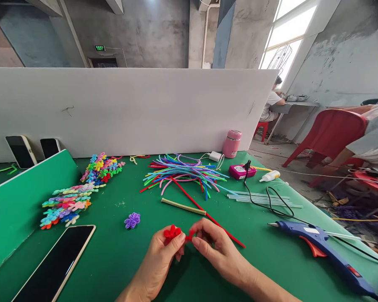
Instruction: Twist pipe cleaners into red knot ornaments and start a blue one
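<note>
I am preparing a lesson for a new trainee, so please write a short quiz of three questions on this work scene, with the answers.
1. Multiple choice: what colour is the pipe-cleaner flower in the left hand? A) blue B) red C) yellow

2. True or false: the hot glue gun lies on the green tabletop, to the right of the right hand.

3. Open question: what stands at the far right corner of the tabletop, in front of the white partition?

Key: 1. B, red. 2. True. 3. A pink flask.
</note>
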The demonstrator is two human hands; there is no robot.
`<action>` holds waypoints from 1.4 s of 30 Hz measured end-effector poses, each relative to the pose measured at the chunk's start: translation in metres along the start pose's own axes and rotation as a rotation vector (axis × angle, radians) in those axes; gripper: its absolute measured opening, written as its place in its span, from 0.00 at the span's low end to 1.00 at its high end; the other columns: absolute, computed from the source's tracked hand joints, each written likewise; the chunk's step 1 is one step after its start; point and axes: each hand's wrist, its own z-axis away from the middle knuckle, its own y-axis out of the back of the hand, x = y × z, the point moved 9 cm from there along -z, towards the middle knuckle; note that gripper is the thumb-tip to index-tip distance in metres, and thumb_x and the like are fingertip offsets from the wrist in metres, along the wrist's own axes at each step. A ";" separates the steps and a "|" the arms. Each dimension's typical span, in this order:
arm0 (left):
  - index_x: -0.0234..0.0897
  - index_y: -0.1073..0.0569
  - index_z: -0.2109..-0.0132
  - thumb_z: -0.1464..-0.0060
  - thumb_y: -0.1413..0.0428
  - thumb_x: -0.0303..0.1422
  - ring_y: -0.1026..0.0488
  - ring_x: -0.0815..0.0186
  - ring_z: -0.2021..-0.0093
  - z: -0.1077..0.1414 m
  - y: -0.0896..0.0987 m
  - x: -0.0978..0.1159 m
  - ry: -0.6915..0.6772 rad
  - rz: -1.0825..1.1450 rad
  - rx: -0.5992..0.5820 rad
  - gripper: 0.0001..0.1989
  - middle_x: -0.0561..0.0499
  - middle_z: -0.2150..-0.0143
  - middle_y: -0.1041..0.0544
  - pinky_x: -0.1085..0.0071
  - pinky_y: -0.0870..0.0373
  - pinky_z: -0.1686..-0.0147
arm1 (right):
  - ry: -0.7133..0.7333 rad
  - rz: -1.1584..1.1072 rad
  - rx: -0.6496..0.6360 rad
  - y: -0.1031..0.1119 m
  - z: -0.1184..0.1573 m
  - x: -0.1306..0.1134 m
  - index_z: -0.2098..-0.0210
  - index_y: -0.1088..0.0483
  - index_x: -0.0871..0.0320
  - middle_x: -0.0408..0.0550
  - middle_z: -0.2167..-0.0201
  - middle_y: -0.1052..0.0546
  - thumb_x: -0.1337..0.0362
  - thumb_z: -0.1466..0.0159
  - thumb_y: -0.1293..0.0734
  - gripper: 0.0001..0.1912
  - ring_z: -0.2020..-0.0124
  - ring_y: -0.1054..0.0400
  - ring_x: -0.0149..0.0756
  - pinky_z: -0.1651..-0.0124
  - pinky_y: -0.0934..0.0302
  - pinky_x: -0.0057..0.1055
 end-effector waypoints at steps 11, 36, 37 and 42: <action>0.33 0.32 0.78 0.62 0.38 0.32 0.39 0.75 0.81 0.003 -0.003 -0.014 0.194 0.293 -0.003 0.10 0.55 0.82 0.32 0.76 0.45 0.80 | 0.538 0.550 0.168 0.003 0.012 -0.039 0.63 0.32 0.57 0.46 0.71 0.33 0.66 0.41 0.38 0.06 0.72 0.39 0.31 0.70 0.42 0.27; 0.35 0.33 0.79 0.53 0.45 0.37 0.44 0.71 0.77 0.006 -0.014 0.012 -0.092 -0.273 -0.077 0.13 0.55 0.80 0.39 0.75 0.45 0.76 | -0.171 -0.310 0.018 -0.008 -0.004 0.013 0.83 0.43 0.59 0.39 0.83 0.42 0.61 0.48 0.41 0.12 0.79 0.50 0.26 0.76 0.55 0.25; 0.34 0.33 0.79 0.52 0.46 0.37 0.44 0.71 0.77 0.007 -0.016 0.018 -0.136 -0.338 -0.078 0.13 0.55 0.80 0.39 0.75 0.45 0.76 | -0.231 -0.373 0.016 -0.010 -0.003 0.018 0.84 0.43 0.59 0.39 0.84 0.42 0.61 0.49 0.40 0.11 0.80 0.51 0.26 0.76 0.56 0.24; 0.34 0.33 0.81 0.52 0.46 0.35 0.44 0.71 0.76 0.010 -0.018 0.029 -0.220 -0.414 -0.053 0.14 0.55 0.79 0.41 0.75 0.46 0.76 | -0.339 -0.465 -0.014 -0.015 0.000 0.027 0.83 0.44 0.60 0.38 0.84 0.42 0.62 0.50 0.40 0.10 0.81 0.53 0.24 0.78 0.59 0.23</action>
